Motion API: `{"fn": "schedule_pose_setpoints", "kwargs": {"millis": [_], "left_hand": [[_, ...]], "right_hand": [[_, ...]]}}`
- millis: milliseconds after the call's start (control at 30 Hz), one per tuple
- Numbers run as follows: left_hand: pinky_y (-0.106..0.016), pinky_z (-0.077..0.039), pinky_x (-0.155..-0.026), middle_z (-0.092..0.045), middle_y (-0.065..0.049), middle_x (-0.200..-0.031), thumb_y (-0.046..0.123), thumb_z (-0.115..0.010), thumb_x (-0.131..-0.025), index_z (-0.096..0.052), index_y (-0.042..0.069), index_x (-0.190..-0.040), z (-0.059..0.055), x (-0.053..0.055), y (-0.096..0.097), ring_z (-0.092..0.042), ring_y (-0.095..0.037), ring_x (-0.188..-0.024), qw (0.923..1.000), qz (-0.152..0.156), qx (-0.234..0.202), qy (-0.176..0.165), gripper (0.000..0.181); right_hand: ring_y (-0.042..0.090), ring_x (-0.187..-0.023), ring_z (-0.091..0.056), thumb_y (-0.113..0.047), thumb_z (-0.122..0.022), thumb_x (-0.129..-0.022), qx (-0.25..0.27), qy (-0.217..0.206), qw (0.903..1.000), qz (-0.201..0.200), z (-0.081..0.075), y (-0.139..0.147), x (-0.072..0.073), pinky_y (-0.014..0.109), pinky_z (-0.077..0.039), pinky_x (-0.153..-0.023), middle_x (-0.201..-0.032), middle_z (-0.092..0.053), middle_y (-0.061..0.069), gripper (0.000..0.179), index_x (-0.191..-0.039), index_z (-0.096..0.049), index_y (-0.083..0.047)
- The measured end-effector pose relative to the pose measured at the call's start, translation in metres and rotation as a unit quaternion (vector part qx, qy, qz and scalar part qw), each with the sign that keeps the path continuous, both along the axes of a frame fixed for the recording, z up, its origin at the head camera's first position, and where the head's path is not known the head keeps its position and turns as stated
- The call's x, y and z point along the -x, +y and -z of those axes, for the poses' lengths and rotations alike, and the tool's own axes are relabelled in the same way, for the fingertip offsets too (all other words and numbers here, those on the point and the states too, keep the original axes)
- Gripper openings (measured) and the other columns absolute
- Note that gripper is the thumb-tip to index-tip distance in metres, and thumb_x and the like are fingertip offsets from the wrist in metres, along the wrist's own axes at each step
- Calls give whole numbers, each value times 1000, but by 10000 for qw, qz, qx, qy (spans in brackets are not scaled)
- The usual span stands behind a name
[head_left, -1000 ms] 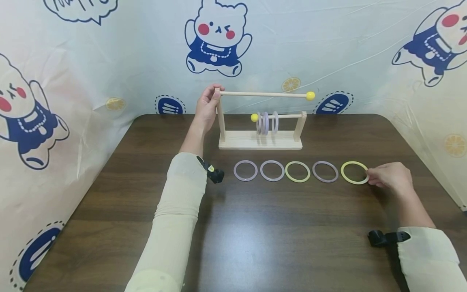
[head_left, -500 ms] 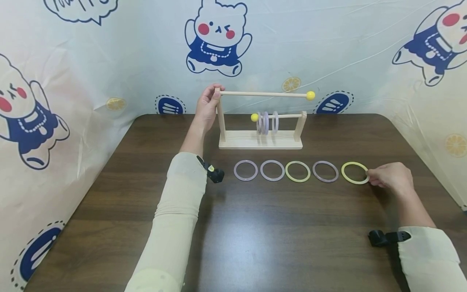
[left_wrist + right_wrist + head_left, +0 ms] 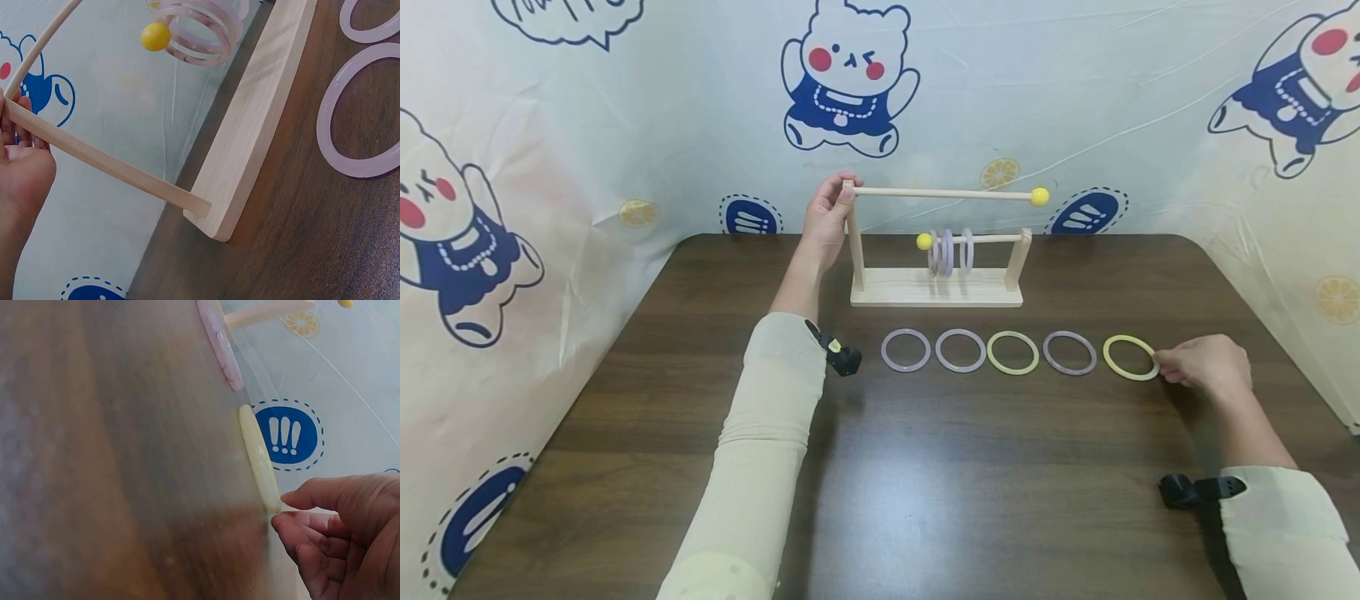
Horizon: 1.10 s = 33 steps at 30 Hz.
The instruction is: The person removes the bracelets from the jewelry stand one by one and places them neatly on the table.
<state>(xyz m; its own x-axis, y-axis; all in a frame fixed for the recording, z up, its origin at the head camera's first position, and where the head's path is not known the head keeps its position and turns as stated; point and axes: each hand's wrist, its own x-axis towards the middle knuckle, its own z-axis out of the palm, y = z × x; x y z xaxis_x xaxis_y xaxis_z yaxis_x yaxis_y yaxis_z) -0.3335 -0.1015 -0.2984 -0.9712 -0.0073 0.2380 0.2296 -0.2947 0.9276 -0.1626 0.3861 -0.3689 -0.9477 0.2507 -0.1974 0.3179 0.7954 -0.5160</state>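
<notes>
My left hand (image 3: 827,218) grips the top of the left post of a wooden ring stand (image 3: 936,298), as the left wrist view also shows. The stand's upper rod (image 3: 943,194) ends in a yellow ball at the right. Several pale purple rings (image 3: 947,253) hang on its lower rod, beside a second yellow ball (image 3: 155,37). At the right end of a row on the table, my right hand (image 3: 1206,364) pinches the edge of a yellow ring (image 3: 1131,379) between thumb and index finger. In the right wrist view that ring (image 3: 259,459) appears nearly edge-on.
Left of the held ring, two purple rings (image 3: 906,372) (image 3: 960,372), a yellow ring (image 3: 1012,374) and another purple ring (image 3: 1069,374) lie in a line on the brown table (image 3: 880,483). A printed cloth (image 3: 700,108) hangs behind the table.
My right hand and the yellow ring it pinches have shifted very slightly to the right and toward me. The left hand, the stand and the other rings stay in place.
</notes>
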Motion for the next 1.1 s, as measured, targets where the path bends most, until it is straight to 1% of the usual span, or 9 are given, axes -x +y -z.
{"fn": "schedule_pose_setpoints", "kwargs": {"millis": [100,267,367,467,567,733,833,967,1100], "left_hand": [[-28,-34,-96,-59,3,-105,15,-52,-96,-60,16,-102,0,0,0,-49,-13,-105,10000,-2,1,8,10],[-32,-32,-100,-59,3,-104,14,-52,-96,-59,16,-101,1,0,1,-49,-13,-104,10000,16,-3,50,9],[-32,-32,-100,-59,3,-105,15,-52,-96,-59,17,-102,1,0,1,-49,-13,-105,10000,18,29,50,10],[-30,-33,-98,-59,3,-106,15,-52,-96,-59,16,-103,1,1,0,-49,-13,-106,10000,20,34,44,11],[-29,-34,-97,-59,2,-106,15,-52,-96,-59,15,-103,1,1,0,-48,-13,-105,10000,40,5,48,11],[-29,-34,-97,-59,2,-104,14,-53,-95,-60,15,-102,0,1,1,-49,-13,-104,9999,50,-65,67,10],[-28,-34,-95,-59,2,-105,14,-52,-96,-60,15,-102,0,0,1,-49,-13,-104,9999,50,-54,79,10],[-27,-35,-94,-59,2,-105,14,-52,-96,-59,15,-102,0,0,1,-48,-13,-104,9999,51,-49,81,10],[-30,-34,-96,-59,2,-106,15,-53,-95,-60,15,-103,1,0,0,-48,-13,-105,10000,36,-16,44,10]], "right_hand": [[24,-71,-61,-30,-56,-87,-215,149,9996,99,-4,0,1,36,-36,-62,-62,-67,2,34,-74,-73,-3],[44,-95,-50,-36,-52,-88,-410,426,9981,142,-13,-6,8,40,-37,-61,-64,-67,2,40,-79,-74,-3],[47,-101,-47,-38,-53,-90,-363,601,9975,106,-19,-13,13,43,-35,-66,-64,-68,3,43,-85,-74,-1],[46,-104,-47,-39,-55,-90,-276,769,9966,110,-23,-21,18,43,-34,-70,-63,-68,3,44,-90,-73,1],[43,-102,-50,-38,-56,-90,-196,879,9959,107,-28,-29,22,42,-34,-72,-61,-67,3,44,-92,-72,3],[41,-99,-56,-38,-58,-90,-162,1044,9944,1,-32,-43,30,45,-36,-79,-68,-69,8,46,-99,-70,5],[40,-97,-58,-38,-59,-90,-92,1128,9935,-78,-34,-52,33,46,-36,-80,-71,-70,11,46,-100,-69,6],[21,-74,-65,-37,-62,-89,63,1200,9926,-163,-37,-67,38,39,-40,-73,-76,-71,13,44,-100,-69,5],[11,-62,-63,-35,-64,-88,194,1287,9913,-207,-40,-83,44,33,-42,-64,-80,-71,14,41,-99,-70,4]]}}
